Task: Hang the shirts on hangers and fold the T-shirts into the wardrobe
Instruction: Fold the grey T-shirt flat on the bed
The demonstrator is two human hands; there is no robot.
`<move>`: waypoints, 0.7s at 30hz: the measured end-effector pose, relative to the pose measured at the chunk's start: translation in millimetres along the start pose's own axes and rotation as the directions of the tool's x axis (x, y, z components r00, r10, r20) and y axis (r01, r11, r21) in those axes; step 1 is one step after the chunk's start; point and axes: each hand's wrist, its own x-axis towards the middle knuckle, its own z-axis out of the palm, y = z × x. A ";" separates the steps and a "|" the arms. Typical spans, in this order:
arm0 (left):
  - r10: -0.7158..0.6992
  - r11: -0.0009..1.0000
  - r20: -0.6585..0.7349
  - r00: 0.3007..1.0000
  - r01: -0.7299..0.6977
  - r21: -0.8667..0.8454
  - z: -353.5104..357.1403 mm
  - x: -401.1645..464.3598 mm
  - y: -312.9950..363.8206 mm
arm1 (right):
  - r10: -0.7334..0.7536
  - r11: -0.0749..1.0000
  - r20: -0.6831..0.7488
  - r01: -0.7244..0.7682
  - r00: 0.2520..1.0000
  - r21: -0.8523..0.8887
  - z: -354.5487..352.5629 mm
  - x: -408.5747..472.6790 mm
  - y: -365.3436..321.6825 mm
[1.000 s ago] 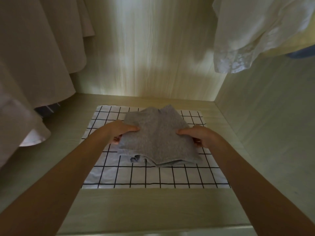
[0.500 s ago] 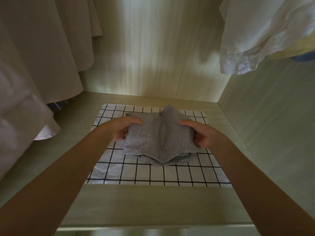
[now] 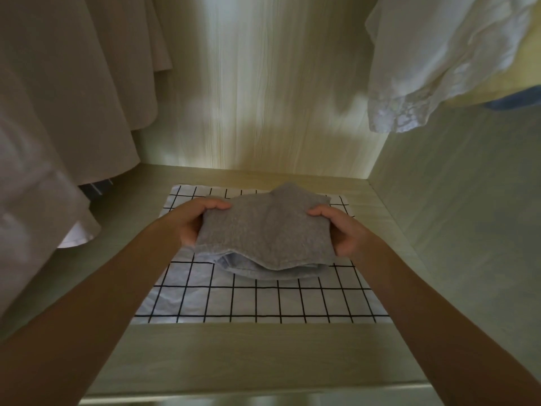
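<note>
The folded grey T-shirt point(image 3: 265, 232) is held just above the checked cloth point(image 3: 257, 303) on the wardrobe shelf point(image 3: 263, 353), pinched at each side by the left hand point(image 3: 194, 222) and right hand point(image 3: 341, 232), thumbs on top. It's probably best lowered flat and squared up before being let go. Beige garments point(image 3: 67, 98) hang to the cloth's left and a white lace-edged shirt point(image 3: 424, 68) upper right, both clear of it.

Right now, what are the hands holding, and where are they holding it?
Both hold the folded grey T-shirt: the left hand grips its left edge, the right hand its right edge, thumbs on top, above the checked cloth.

Pale wood-grain back panel point(image 3: 263, 83), lit from below.
</note>
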 end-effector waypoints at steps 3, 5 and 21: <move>0.063 0.998 -0.010 0.998 -0.063 -0.008 -0.3 -2.9 -2.9 | -0.034 0.998 0.051 0.032 0.998 0.047 -2.4 -0.1 5.4; 0.064 0.998 -0.019 0.998 -0.065 -0.024 -2.4 -4.4 -3.5 | -0.065 0.996 0.052 0.061 0.997 0.068 -2.0 -0.7 7.0; -0.034 0.985 -0.130 0.991 0.055 0.164 -41.7 -7.5 -47.2 | 0.031 0.994 -0.129 -0.044 0.991 -0.096 -24.5 -17.0 39.9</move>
